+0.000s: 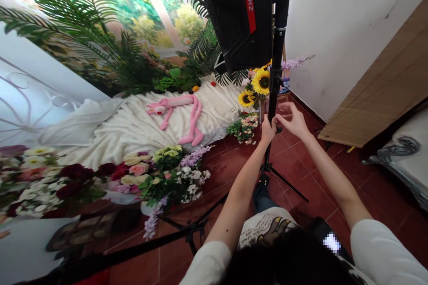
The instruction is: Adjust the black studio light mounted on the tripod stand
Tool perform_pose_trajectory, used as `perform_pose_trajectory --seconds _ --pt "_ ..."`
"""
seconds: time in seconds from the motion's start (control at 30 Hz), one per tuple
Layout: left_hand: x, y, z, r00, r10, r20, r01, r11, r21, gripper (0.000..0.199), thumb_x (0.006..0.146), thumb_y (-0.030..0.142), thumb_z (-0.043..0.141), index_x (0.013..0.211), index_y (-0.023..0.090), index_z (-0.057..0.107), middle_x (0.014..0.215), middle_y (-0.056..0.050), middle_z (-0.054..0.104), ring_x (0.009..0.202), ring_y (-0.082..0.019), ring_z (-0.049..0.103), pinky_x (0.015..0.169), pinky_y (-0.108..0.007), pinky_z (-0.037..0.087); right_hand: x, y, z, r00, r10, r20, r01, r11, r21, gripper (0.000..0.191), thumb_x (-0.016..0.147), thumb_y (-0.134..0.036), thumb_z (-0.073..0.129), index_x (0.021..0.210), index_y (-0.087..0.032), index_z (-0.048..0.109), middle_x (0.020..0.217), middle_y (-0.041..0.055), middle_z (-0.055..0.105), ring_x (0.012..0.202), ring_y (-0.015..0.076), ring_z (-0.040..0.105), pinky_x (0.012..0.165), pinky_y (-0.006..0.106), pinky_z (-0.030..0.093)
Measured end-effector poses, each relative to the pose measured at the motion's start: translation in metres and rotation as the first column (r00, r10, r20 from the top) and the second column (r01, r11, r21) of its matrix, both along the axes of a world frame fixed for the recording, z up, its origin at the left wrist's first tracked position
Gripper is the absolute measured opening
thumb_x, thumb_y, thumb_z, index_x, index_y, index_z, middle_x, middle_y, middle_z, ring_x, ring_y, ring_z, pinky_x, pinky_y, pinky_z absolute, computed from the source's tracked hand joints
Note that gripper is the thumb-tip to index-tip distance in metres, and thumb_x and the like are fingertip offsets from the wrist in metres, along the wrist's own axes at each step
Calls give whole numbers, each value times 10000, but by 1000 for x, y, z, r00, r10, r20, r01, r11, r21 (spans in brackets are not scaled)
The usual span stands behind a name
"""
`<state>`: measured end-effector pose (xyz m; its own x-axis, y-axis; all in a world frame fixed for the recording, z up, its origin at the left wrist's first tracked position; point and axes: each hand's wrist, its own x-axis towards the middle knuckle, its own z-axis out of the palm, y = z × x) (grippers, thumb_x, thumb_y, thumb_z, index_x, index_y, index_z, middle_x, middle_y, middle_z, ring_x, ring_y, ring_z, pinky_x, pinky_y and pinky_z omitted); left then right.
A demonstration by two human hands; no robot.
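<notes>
A black light stand (278, 49) rises in front of me, with a large black studio light (234, 18) bearing a red "ZHEYU" strip at its top. My left hand (268, 129) is wrapped round the stand's pole at mid-height. Just right of the pole, my right hand (292, 119) has its fingers spread and curved, with nothing visible between them. Its thumb is close to the pole, near the left hand's thumb; whether they touch is unclear. A small knob (278, 130) sticks out of the pole just below the hands.
A pink plush toy (192, 120) lies on a cream cloth (120, 129) at the left. Sunflowers (261, 81) stand behind the pole. Flower arrangements (138, 169) line the lower left, beside another black stand (180, 233). A wooden panel (377, 75) is at the right.
</notes>
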<state>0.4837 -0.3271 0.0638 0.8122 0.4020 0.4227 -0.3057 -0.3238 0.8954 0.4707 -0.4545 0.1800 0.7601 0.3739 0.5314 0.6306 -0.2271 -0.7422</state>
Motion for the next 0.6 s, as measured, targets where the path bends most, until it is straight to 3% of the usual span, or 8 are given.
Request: perform_pose_trajectory --seconds 0.1,0.23,0.4,0.5,0.6 --pt "0 -1 0 1000 2 15 -2 1000 1 368 972 541 479 1019 182 546 804 -71 698 737 -185 686 711 -289 499 -18 -21 -33 999 -28 27 33 974 -223 265 903 -353 605 1124 -217 655 1126 102 715 1054 255 681 919 445 583" --pt "0 -1 0 1000 -14 13 14 1000 0 348 979 527 476 992 185 542 791 -55 698 729 -164 687 716 -273 498 -34 -32 -64 998 -40 46 54 922 -383 335 908 -288 550 1227 -221 630 1250 110 686 1168 286 645 1004 491 535" --pt "-1 -1 1 1000 -15 0 15 1000 -1 316 980 503 493 984 191 544 798 -49 703 742 -158 689 723 -267 497 -36 -24 -81 998 -63 -22 55 962 -267 393 896 -303 559 1277 -205 557 1277 138 658 1141 273 660 990 464 539" --pt "-2 0 2 1000 -12 -3 12 1000 -7 315 977 508 493 970 197 536 803 -49 699 733 -157 684 722 -267 492 -30 -15 -89 989 -85 -124 67 988 -141 386 892 -356 572 1243 -200 533 1174 138 688 1041 250 691 903 427 570" --pt "-2 0 3 1000 -27 7 27 1000 0 304 976 498 499 974 195 525 810 -55 699 741 -161 687 725 -268 492 -23 -6 -97 964 -161 -212 154 987 -49 348 888 -433 564 1146 -201 532 996 108 707 874 223 699 801 393 576"
